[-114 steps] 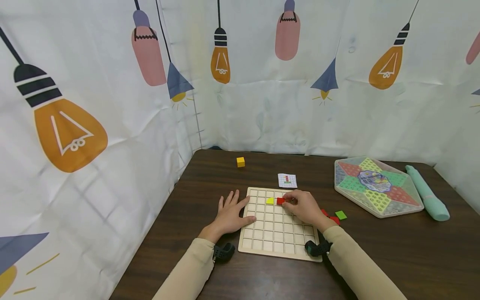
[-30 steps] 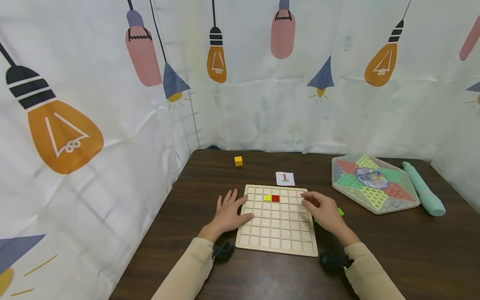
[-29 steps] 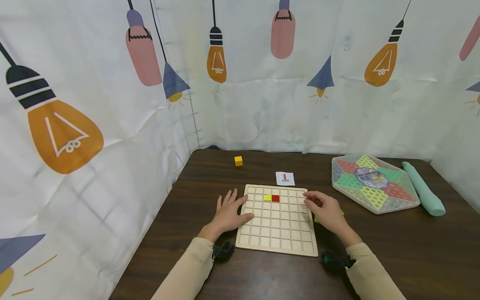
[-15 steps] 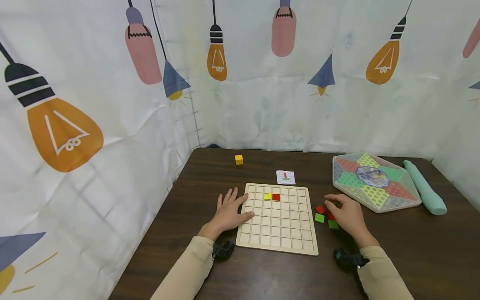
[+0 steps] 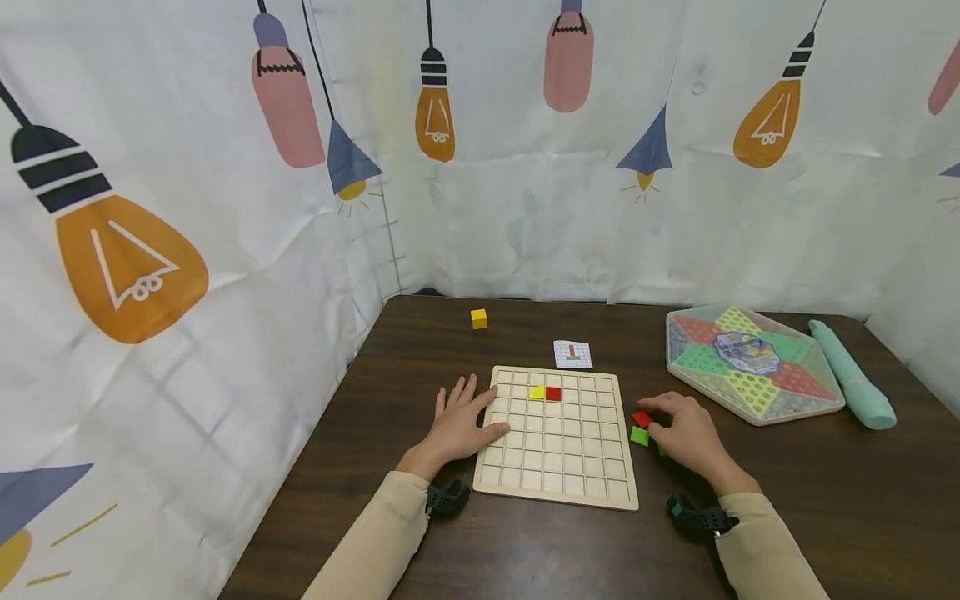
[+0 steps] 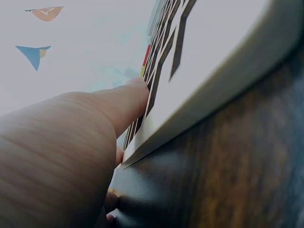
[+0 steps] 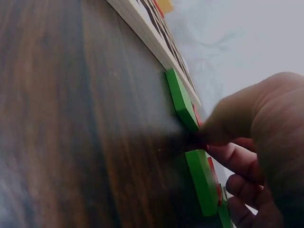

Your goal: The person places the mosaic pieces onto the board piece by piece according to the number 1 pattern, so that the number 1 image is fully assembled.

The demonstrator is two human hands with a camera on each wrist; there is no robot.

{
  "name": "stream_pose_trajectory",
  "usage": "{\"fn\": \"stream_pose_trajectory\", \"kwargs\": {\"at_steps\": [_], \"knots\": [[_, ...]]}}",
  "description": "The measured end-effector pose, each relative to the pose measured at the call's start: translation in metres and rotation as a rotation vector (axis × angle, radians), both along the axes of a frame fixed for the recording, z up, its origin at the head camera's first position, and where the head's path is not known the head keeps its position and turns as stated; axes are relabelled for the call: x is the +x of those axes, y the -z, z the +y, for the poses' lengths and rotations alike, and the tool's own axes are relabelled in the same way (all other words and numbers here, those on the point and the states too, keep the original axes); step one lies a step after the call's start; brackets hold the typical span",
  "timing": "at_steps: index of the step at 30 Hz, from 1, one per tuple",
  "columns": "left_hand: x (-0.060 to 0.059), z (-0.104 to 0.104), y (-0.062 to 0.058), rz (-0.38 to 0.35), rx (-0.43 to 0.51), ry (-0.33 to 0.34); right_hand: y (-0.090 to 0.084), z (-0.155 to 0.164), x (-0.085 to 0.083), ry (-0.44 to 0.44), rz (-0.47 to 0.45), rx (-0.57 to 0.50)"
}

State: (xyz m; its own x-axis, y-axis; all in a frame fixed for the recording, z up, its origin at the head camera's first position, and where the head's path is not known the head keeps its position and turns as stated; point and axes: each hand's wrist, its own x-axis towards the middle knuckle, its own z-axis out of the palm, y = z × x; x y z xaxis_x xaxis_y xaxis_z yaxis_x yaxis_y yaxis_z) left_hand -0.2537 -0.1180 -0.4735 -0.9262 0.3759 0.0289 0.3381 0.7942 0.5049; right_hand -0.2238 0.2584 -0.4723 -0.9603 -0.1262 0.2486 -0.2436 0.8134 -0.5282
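Right hand (image 5: 690, 433) on table (image 5: 787, 500), fingers curled over loose tiles just right of wooden grid board (image 5: 558, 467); thumb tip against green tile (image 5: 639, 436), red tile (image 5: 641, 417) at the fingertips. Whether any tile is pinched: cannot tell. Green tile lying flat, square, no long axis evident. Left hand (image 5: 457, 425) flat, fingers spread, thumb resting on board's left edge.

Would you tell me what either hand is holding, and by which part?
Nothing is clearly held: the left hand rests flat on the wooden board, the right hand touches loose tiles.
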Motion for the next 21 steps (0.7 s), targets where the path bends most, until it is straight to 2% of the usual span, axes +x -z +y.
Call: {"fn": "stream_pose_trajectory", "kwargs": {"at_steps": [6,14,21], "knots": [[0.0005,0.0007,-0.0009,-0.007,0.004,-0.004,0.0021,-0.0015,-0.0006,0.004,0.017,0.025],[-0.0002,-0.0001,0.0005,-0.006,0.014,-0.002,0.0049,-0.0001,-0.0006,0.061,0.063,0.09],[-0.0004,-0.0001,0.0016,0.002,0.007,-0.001,0.0042,0.0002,0.0001,0.066,0.065,0.105]]}}
